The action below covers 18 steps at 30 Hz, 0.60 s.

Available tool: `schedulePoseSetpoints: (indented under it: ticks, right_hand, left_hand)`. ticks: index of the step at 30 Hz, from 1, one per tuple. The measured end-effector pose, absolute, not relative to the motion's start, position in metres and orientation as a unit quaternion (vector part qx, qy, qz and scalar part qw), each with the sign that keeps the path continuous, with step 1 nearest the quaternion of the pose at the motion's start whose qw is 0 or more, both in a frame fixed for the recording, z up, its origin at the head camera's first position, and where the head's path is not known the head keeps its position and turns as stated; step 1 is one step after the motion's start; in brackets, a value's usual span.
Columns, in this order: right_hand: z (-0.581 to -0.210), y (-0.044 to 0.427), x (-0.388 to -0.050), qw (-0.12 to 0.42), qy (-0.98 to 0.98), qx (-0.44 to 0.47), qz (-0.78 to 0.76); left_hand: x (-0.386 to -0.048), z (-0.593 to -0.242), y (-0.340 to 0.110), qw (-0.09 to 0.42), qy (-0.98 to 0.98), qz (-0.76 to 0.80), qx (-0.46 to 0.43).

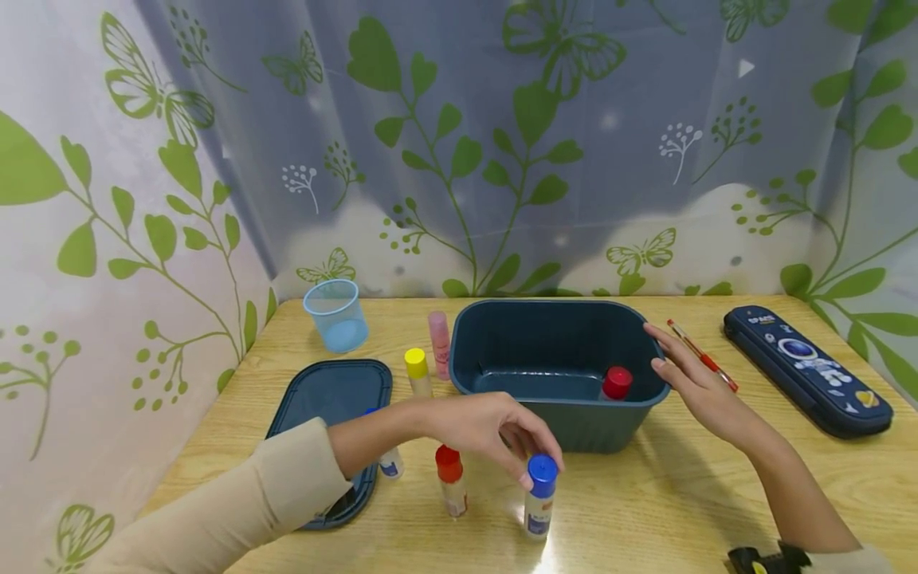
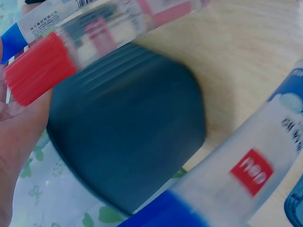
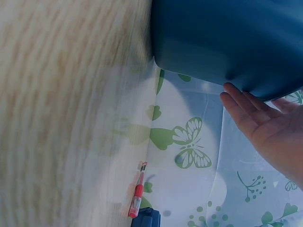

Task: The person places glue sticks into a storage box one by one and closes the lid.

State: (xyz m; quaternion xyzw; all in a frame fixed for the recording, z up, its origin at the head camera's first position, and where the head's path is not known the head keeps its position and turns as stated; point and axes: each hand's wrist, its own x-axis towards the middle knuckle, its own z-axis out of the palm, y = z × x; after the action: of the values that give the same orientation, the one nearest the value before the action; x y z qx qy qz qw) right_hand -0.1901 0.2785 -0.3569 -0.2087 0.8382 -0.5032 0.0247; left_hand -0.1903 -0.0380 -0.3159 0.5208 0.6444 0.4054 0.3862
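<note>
My left hand (image 1: 495, 430) pinches the blue cap of a white glue stick (image 1: 539, 510) that stands upright on the table in front of the bin. A red-capped glue stick (image 1: 452, 482) stands just left of it. Under my left forearm, another blue-capped glue stick (image 1: 390, 462) is partly hidden. With straight fingers, my right hand (image 1: 706, 399) touches the right end of the dark teal bin (image 1: 574, 426); the right wrist view shows fingertips (image 3: 229, 90) against its wall. Inside the bin is a red-capped stick (image 1: 617, 384). The left wrist view also shows the red-capped stick (image 2: 94, 42) up close.
Behind my left hand stand a yellow-capped glue stick (image 1: 417, 371) and a pink stick (image 1: 440, 343). A teal lid (image 1: 330, 391) lies at left, a clear blue cup (image 1: 337, 319) beyond it. At right are a red pen (image 1: 703, 355) and a space-themed pencil case (image 1: 806, 371).
</note>
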Motion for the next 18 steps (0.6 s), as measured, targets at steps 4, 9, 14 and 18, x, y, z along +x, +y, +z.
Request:
schedulePoseSetpoints:
  ticks: [4,9,14,18]
  right_hand:
    - [-0.357,0.279,-0.19,0.023,0.839,-0.208,-0.501]
    - [-0.357,0.279,-0.19,0.022,0.839,-0.209,-0.501]
    - [-0.358,0.279,-0.19,0.023,0.839,-0.21,-0.501]
    - [-0.357,0.28,-0.191,0.025,0.84,-0.208,-0.501]
  left_hand:
    - [-0.191,-0.305,-0.038,0.371,0.643,0.414,0.528]
    - [-0.191,-0.289,-0.037,0.344,0.652,0.422,0.527]
    - [-0.191,-0.277,-0.038,0.305,0.662,0.44,0.525]
    - [-0.191,-0.267,-0.039,0.259,0.677,0.446,0.524]
